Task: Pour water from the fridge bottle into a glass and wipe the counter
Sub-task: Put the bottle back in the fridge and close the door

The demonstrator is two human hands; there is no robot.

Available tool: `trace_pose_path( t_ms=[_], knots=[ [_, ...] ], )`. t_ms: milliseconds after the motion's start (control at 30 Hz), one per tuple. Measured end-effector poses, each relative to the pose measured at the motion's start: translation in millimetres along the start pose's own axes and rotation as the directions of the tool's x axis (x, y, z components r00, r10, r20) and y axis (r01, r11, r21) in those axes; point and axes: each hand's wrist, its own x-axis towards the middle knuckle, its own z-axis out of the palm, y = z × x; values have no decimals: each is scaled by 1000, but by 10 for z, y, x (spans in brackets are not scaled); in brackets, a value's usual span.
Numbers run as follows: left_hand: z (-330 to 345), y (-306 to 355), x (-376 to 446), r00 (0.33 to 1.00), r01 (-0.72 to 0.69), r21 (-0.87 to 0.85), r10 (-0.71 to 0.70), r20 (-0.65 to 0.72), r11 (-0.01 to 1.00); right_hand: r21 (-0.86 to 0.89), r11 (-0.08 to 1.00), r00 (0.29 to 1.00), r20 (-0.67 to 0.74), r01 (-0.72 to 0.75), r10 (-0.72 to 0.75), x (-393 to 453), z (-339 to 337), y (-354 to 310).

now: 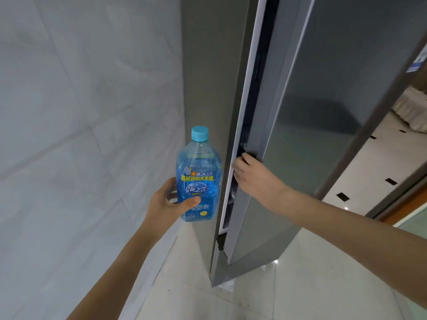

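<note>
A clear plastic bottle [198, 181] with a blue label and a light-blue cap stands upright in my left hand [167, 202], which grips its lower half, thumb across the label. It holds clear liquid and its cap is on. To its right, my right hand [251, 176] curls its fingers round the edge of the grey fridge door [312, 116]. The door stands only a narrow gap away from the fridge body [212, 77]. No glass or cloth shows in this view.
A pale tiled wall [80, 123] fills the left side. White floor tiles [288, 285] with small black insets run below and to the right. An orange-brown door frame [406, 209] and a room with a light-coloured bed lie at the far right.
</note>
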Motion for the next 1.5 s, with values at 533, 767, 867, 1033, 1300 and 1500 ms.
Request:
trace_pose_path(
  t_ms=[533,767,867,1033,1300,1500],
  knots=[
    [350,-11,-3,965,-40,-63,55,256,997,-41,989,990,35,140,-139,-1386,-132,-136],
    [501,-45,-52,932,-50,-94,80,353,994,95,994,997,70,-52,45,-1726,43,-356],
    [558,-58,-59,922,-47,-104,83,377,993,180,975,988,103,-130,113,-1827,16,-432],
    [661,-29,-92,917,-60,-93,91,389,994,359,903,971,36,-234,237,-1976,-26,-476],
    [782,-22,-100,905,-55,-81,84,418,995,482,804,886,-109,-349,450,-2079,32,-595],
    [867,-7,-66,898,-48,-74,76,434,996,531,766,842,-166,-362,513,-2187,129,-666]
  ],
)
